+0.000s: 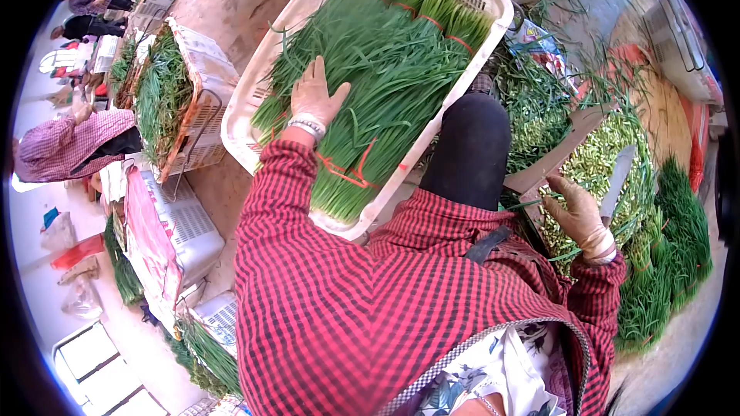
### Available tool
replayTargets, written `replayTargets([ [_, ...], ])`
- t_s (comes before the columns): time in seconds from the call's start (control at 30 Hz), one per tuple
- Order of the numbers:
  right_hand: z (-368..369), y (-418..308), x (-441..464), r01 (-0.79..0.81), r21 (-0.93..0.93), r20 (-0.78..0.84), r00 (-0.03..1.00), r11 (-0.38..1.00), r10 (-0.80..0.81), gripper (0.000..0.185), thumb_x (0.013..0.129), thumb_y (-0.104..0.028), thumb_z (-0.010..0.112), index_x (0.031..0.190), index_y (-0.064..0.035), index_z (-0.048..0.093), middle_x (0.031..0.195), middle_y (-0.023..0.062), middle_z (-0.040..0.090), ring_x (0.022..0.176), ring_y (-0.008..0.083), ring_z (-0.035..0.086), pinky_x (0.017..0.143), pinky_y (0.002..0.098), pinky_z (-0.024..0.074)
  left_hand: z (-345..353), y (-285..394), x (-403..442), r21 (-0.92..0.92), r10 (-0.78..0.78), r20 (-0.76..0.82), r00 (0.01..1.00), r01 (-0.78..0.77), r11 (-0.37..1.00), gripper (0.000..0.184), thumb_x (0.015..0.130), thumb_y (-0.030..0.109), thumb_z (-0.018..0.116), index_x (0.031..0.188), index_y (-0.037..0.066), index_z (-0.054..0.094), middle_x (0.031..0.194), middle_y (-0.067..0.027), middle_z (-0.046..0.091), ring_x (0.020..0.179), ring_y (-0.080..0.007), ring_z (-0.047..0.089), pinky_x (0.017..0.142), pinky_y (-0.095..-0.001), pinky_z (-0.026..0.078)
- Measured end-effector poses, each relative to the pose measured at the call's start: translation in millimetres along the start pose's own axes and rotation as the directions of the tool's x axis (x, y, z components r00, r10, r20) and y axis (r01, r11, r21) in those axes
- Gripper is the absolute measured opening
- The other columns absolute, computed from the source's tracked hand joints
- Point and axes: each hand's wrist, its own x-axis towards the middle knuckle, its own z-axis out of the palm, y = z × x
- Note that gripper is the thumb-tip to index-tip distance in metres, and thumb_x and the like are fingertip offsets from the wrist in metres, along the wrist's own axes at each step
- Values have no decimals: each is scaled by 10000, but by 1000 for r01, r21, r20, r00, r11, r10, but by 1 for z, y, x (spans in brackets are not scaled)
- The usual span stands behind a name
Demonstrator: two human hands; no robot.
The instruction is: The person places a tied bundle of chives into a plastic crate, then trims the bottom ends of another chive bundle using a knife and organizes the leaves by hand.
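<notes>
My left hand, in a pale glove, lies with fingers spread on green garlic chives. The bundled chives fill a white plastic crate, and red ties bind several bunches. My right hand, also gloved, hovers over cut pale trimmings to the right of my knee. Its thumb and fingers are apart. A knife blade sticks up beside that hand; its handle is hidden, and whether the hand touches it I cannot tell.
More chive bundles lie on the floor at far right. Loose leaves and a brown board are beside my bent leg. Filled crates stand at left, near a person in a checked top.
</notes>
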Motion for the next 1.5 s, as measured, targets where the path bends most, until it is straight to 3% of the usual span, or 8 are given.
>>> replayTargets([
  [0.2, -1, 2, -2, -37, 30, 5, 999, 999, 37, 413, 854, -215, 664, 1206, -14, 585, 1102, 181, 648, 1022, 336, 635, 862, 385, 510, -21, 49, 8, -69, 44, -474, 879, -87, 994, 311, 777, 342, 740, 980, 122, 658, 994, -68, 607, 914, -268, 595, 811, -398, 483],
  [0.63, 5, 1, 14, -57, -8, 35, 998, 998, 57, 416, 847, -230, 652, 1205, -27, 585, 1114, 170, 642, 1029, 351, 622, 858, 398, 506, 7, 75, 16, -423, -55, -229, 972, -49, 905, 177, 787, 257, 742, 880, 108, 719, 782, -18, 631, 681, -179, 604, 640, -309, 482],
  [0.77, 6, 9, 11, -75, -18, 45, 996, 997, 76, 441, 842, -233, 650, 1227, -34, 569, 1118, 177, 638, 1033, 362, 614, 868, 406, 501, 30, 73, 22, -766, -201, -88, 976, 63, 640, 138, 858, 170, 708, 885, 39, 678, 704, 9, 610, 611, -82, 560, 588, -245, 464],
  [0.83, 5, 9, 12, -75, -22, 67, 995, 997, 76, 442, 841, -234, 645, 1229, -36, 568, 1112, 177, 638, 1023, 364, 615, 860, 408, 501, 29, 77, 24, -947, -164, 165, 972, 203, 250, 147, 886, 157, 688, 926, 22, 650, 691, 6, 613, 560, -66, 543, 545, -210, 451],
  [1.13, 10, 9, 21, -58, 12, 58, 997, 998, 57, 430, 844, -223, 649, 1220, -28, 574, 1059, 172, 642, 981, 360, 622, 829, 413, 500, -27, 209, 12, -999, 227, 12, 974, 21, -35, 85, 896, 70, 656, 971, 30, 659, 795, -11, 661, 692, -70, 606, 622, -229, 496],
  [1.27, 9, 8, 21, -88, 40, 72, 994, 995, 85, 425, 848, -217, 653, 1223, -33, 577, 1044, 173, 644, 969, 360, 626, 821, 408, 504, -40, 238, 1, -879, 305, -183, 935, -295, 376, 270, 813, 107, 718, 1075, 70, 669, 872, -27, 669, 722, -70, 594, 677, -221, 494],
  [1.33, 9, 9, 19, -119, 59, 78, 990, 991, 115, 427, 848, -214, 653, 1228, -36, 575, 1043, 173, 645, 966, 359, 628, 820, 408, 506, 14, 214, 30, -853, 43, -235, 971, -227, 471, 147, 830, 113, 672, 968, 70, 694, 841, -38, 676, 707, -90, 611, 647, -234, 493],
  [1.5, 13, 17, 21, -104, 54, 36, 994, 993, 102, 432, 843, -193, 653, 1239, -40, 567, 1035, 174, 648, 957, 353, 635, 817, 404, 511, 13, 170, 53, -522, -3, 51, 999, 29, 853, 270, 739, 366, 749, 877, 133, 739, 777, -27, 663, 699, -176, 641, 661, -320, 501],
])
